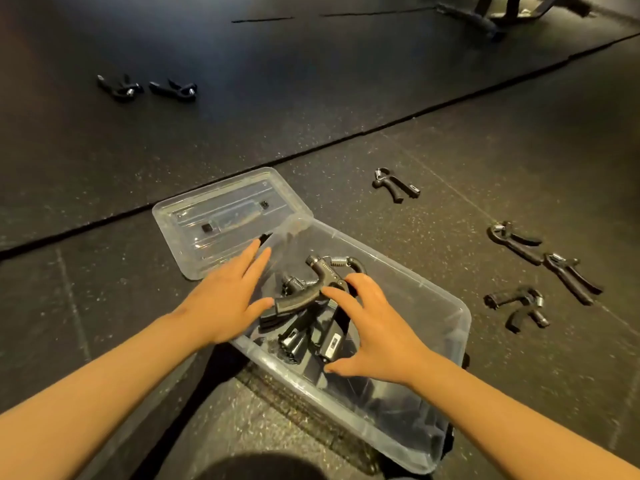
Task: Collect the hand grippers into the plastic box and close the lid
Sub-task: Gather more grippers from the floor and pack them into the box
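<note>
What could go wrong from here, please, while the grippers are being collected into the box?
The two far grippers lie black on the dark mat, away from the rest, and might be missed. The top gripper sits high on the pile in the box; it could perhaps stop the lid seating.

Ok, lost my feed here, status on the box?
Left grip open at plastic box edge. Right grip open over hand grippers inside. Lid off, alongside. Loose grippers lie outside.
</note>
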